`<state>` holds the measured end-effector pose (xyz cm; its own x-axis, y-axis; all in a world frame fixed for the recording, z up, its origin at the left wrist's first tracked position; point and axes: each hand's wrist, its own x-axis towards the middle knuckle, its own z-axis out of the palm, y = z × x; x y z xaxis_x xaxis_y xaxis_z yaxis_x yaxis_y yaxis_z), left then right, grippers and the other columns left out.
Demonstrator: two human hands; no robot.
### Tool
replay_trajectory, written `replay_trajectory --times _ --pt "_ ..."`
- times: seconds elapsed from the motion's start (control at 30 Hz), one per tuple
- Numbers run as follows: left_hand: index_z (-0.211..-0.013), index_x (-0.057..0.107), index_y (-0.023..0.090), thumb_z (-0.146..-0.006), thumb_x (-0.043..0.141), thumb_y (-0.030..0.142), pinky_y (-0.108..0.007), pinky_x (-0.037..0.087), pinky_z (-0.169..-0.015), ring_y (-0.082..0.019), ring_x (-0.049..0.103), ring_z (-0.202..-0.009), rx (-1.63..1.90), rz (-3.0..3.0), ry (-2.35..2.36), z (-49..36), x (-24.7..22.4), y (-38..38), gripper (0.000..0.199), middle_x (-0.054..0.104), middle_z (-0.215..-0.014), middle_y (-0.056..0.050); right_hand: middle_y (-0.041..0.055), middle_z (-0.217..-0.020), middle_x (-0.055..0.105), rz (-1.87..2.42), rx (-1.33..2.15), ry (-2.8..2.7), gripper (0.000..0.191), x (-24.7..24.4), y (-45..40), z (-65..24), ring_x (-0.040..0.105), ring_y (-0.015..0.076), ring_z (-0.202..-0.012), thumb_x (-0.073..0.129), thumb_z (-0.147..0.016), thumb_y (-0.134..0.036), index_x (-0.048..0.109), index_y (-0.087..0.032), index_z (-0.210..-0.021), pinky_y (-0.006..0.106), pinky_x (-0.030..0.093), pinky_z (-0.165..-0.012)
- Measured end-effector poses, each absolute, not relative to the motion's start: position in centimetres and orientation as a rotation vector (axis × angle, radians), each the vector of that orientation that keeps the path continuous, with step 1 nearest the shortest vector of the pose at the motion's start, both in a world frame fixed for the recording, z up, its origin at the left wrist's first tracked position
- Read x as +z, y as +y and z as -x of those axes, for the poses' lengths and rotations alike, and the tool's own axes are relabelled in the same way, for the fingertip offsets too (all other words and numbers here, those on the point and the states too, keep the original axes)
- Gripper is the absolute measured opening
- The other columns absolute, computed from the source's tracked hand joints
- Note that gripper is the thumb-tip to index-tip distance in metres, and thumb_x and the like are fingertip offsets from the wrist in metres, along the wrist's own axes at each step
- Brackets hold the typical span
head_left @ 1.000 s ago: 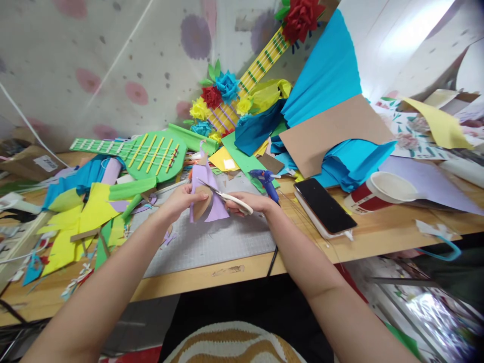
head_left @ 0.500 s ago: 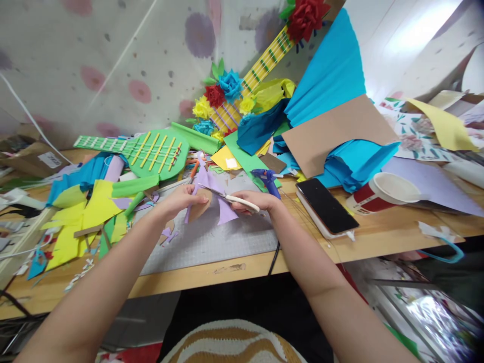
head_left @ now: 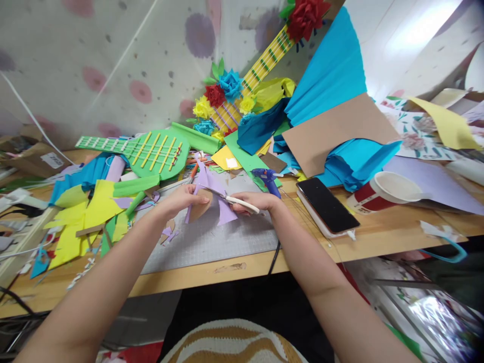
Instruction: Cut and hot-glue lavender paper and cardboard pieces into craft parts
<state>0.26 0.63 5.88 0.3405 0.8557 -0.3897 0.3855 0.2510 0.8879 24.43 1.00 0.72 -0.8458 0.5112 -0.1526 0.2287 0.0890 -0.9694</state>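
Observation:
My left hand is closed on a rounded brown cardboard piece with purple paper against it. In my right hand are scissors with white handles. Their blades point left and lie across the purple paper by the cardboard's upper edge. Both hands are above a grey cutting mat. Small purple offcuts lie on the mat near my left wrist.
A blue glue gun stands behind my right hand. To the right are a phone and a paper cup. A green paper guitar and yellow paper scraps lie left. A flowered yellow guitar leans at the back.
Both hands stay almost in place, with the scissors still at the purple paper. The view has shifted very slightly.

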Motion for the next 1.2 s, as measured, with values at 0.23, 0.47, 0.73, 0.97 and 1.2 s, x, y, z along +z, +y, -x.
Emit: replay_trajectory --times 0.23,0.47,0.73,0.97,1.2 --pt "-0.068 0.06 0.013 -0.049 0.076 0.031 -0.023 0.035 -0.059 -0.012 0.053 -0.057 0.404 -1.349 1.23 -0.1 6.6 0.7 0.03 0.062 -0.062 0.001 -0.0086 -0.056 0.037 0.773 1.942 -2.035 0.044 1.2 1.0 -24.6 0.036 0.0028 -0.044 0.058 -0.073 -0.057 0.041 -0.017 -0.076 0.017 0.026 -0.039" --pt "-0.07 0.06 0.013 -0.05 0.076 0.03 -0.023 0.035 -0.058 -0.012 0.053 -0.057 0.335 -1.35 1.229 0.2 6.7 1.0 0.03 0.063 -0.065 0.001 -0.0091 -0.053 0.038 0.808 1.966 -2.069 0.049 1.0 1.4 -24.8 0.036 0.0026 -0.04 0.06 -0.068 -0.061 0.041 -0.016 -0.074 0.016 0.025 -0.035" --pt "-0.068 0.059 0.014 -0.051 0.076 0.031 -0.023 0.036 -0.057 -0.012 0.053 -0.055 0.335 -1.367 1.203 0.2 7.0 1.2 0.029 0.062 -0.063 0.002 -0.0093 -0.052 0.038 0.823 1.959 -2.002 0.046 1.4 1.1 -24.5 0.035 0.002 -0.04 0.062 -0.07 -0.057 0.04 -0.017 -0.071 0.015 0.025 -0.035" --pt "-0.069 0.061 0.014 -0.053 0.076 0.033 -0.023 0.036 -0.056 -0.012 0.055 -0.057 0.31 -1.429 1.189 0.5 7.0 1.3 0.029 0.063 -0.065 0.0 -0.0098 -0.052 0.037 0.907 2.0 -1.898 0.039 1.4 0.9 -24.4 0.031 0.0015 -0.039 0.064 -0.071 -0.048 0.041 -0.017 -0.074 0.015 0.021 -0.035" --pt "-0.073 0.061 0.015 -0.056 0.075 0.035 -0.024 0.039 -0.056 -0.013 0.056 -0.057 0.246 -1.443 1.153 0.9 7.1 1.2 0.03 0.064 -0.067 0.0 -0.0102 -0.05 0.036 0.945 2.006 -1.905 0.035 2.0 0.7 -24.2 0.03 0.0012 -0.039 0.064 -0.07 -0.044 0.042 -0.017 -0.071 0.015 0.021 -0.035"
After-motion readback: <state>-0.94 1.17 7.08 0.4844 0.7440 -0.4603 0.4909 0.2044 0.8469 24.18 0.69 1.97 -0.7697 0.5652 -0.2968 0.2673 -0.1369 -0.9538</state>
